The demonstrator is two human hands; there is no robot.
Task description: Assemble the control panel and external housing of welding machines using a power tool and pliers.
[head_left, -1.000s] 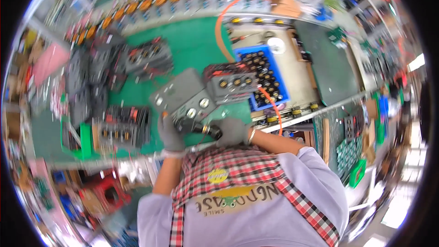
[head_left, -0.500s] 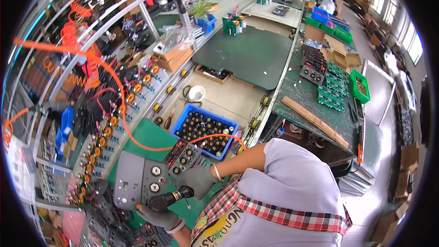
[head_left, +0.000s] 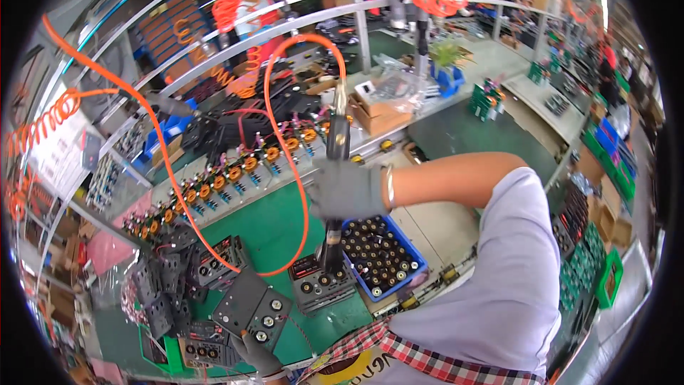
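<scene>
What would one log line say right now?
right hand: grip closed on black tool with orange hose | left hand: touching grey panel | blue bin: holding small black parts

The green mat point(head_left: 269, 222) carries dark housings point(head_left: 161, 291), grey units point(head_left: 326, 294) and a grey panel point(head_left: 242, 301), a blue bin point(head_left: 412, 247) at its edge.

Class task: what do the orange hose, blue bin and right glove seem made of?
Orange hose: likely flexible plastic, smooth, bending in wide loops.
Blue bin: probably moulded plastic, fairly smooth, evenly coloured.
Right glove: apparently fabric, matte grey, closely fitted.
</scene>
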